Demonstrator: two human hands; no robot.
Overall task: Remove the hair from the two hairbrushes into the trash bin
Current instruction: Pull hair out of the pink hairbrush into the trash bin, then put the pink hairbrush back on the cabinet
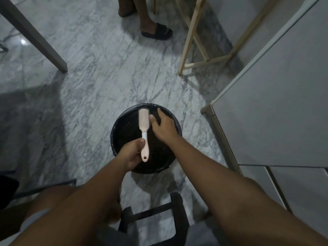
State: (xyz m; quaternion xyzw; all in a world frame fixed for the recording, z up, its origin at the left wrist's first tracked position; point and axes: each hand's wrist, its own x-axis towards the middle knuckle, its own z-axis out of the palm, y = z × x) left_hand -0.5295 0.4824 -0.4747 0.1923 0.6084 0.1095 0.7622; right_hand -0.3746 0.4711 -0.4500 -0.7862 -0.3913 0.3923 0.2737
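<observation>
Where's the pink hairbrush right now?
Head view, centre: the left hand holds the hairbrush by its handle over the black trash bin.

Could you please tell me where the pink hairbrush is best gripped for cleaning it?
Grip the hairbrush by its slim handle, from the near end, as the left hand does; that leaves the bristled head free over the trash bin for the right hand.

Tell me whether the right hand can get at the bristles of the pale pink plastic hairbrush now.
Probably yes: the right hand is beside the pale pink hairbrush, with nothing between them.
</observation>
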